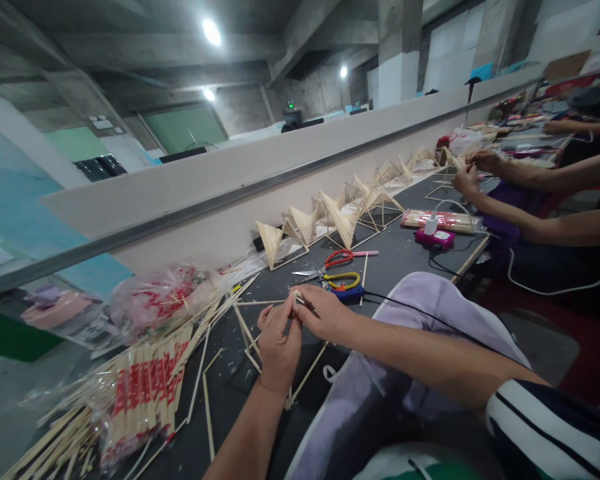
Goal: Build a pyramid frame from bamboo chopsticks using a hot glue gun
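1. While our left hand (281,343) and right hand (325,313) meet, their fingertips pinch a small pale piece (297,296), mostly hidden.
2. Beneath our hands, we see a wooden-stick frame (308,373) on the dark tabletop (390,252).
3. Just beyond lie scissors (324,273) and a blue corded tool (347,294).
4. To our left, red-banded stick packs (147,383) lie beside loose sticks (55,445).

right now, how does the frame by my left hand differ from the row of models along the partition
The frame is a few sticks with open gaps; the row has many sticks set close in twisted fans. The frame is partly hidden by your left hand; the row stands farther off along the partition. Both are made of pale, thin sticks.
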Demonstrator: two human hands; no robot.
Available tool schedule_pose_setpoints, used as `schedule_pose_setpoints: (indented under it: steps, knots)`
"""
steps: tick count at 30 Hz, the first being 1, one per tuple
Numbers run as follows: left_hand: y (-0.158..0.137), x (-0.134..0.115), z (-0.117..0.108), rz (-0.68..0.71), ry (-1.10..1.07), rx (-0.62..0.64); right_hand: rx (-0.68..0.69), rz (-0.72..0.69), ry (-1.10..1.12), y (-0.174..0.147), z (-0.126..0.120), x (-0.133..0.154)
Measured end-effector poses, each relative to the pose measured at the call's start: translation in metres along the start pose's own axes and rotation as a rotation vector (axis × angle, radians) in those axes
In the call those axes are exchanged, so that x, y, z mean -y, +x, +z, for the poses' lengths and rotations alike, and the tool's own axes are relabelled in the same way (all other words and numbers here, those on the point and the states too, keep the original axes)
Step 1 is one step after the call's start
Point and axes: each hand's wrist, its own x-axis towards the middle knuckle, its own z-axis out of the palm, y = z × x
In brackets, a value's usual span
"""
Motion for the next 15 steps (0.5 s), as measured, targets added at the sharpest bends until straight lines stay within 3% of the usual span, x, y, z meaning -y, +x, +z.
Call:
schedule_pose_setpoints:
  steps: [15]
  knots:
    - [-0.0011,0.0,0.002,0.001,-0.017,0.0,0.007,0.003,-0.017,-0.0038,0.0046,-0.0075]
